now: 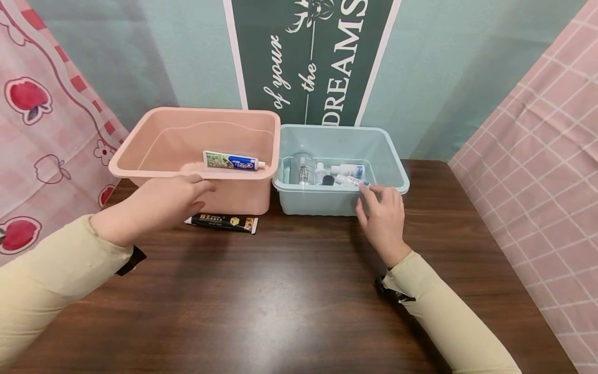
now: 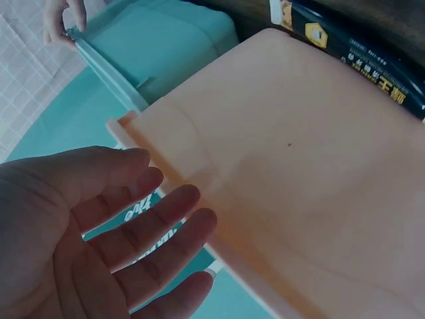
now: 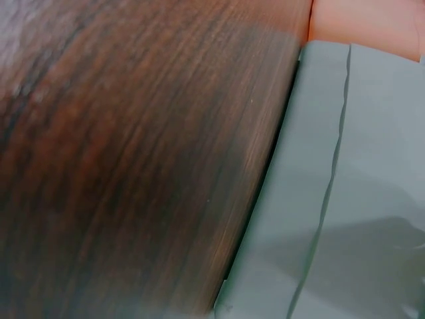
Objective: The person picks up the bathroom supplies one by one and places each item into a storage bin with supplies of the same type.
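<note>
My left hand [image 1: 163, 202] hovers at the front rim of the pink bin [image 1: 238, 196], palm empty; the left wrist view shows its fingers [image 2: 163, 216] loosely extended. Inside that bin a green-and-blue toothpaste tube [image 1: 231, 161] leans with its white cap to the right. At the front rim of the light blue bin [image 1: 317, 203], my right hand [image 1: 384, 218] reaches over with relaxed fingers, fingertips close by a small white tube [image 1: 348, 180]. Another white tube [image 1: 350, 170], a clear bottle [image 1: 303, 169] and a small bottle [image 1: 320, 173] lie in the blue bin.
A black toothpaste tube [image 1: 224, 222] lies on the dark wooden table [image 1: 280, 291], right before the pink bin. The two bins stand side by side against a pale green backdrop [image 1: 196, 52]. Patterned cloths hang at left and right.
</note>
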The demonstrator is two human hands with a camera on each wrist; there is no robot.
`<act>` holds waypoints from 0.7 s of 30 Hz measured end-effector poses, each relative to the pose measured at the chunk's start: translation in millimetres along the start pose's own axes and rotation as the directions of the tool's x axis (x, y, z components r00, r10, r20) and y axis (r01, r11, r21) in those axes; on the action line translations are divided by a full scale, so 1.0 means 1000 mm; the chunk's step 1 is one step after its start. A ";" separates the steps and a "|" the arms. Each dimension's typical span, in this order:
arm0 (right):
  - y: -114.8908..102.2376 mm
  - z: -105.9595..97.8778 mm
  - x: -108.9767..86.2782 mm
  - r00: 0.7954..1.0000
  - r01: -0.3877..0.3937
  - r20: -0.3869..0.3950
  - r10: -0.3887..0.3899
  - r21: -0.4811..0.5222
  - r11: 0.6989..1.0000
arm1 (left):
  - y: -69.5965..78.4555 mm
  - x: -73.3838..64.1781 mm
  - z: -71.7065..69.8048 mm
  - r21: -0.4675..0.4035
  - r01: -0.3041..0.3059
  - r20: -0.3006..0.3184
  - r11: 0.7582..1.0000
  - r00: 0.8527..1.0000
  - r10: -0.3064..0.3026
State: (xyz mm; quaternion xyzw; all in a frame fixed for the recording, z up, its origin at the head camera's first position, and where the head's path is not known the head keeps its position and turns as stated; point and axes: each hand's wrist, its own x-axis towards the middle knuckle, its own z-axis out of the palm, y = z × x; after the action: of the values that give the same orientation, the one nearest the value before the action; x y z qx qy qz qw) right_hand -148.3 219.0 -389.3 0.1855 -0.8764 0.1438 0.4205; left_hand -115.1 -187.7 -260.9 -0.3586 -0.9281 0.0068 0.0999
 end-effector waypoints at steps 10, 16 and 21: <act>0.000 -0.001 0.002 1.000 -0.001 0.026 0.001 -0.003 1.000 | -0.003 -0.003 0.022 -0.017 0.039 0.051 0.999 0.998 -0.038; 0.000 -0.003 0.002 0.999 0.001 0.039 -0.001 -0.008 1.000 | -0.002 -0.004 0.040 -0.043 0.029 0.042 0.999 0.999 -0.027; 0.000 -0.003 0.001 0.999 -0.003 0.042 0.003 -0.008 1.000 | -0.003 -0.005 0.055 -0.056 0.035 0.084 0.998 0.996 -0.030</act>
State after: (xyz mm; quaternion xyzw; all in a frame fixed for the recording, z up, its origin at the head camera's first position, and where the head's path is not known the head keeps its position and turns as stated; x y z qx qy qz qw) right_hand -146.7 219.8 -386.5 0.1855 -0.8859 0.1370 0.4024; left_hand -123.5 -190.1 -315.2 -0.3455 -0.9370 -0.0065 0.0507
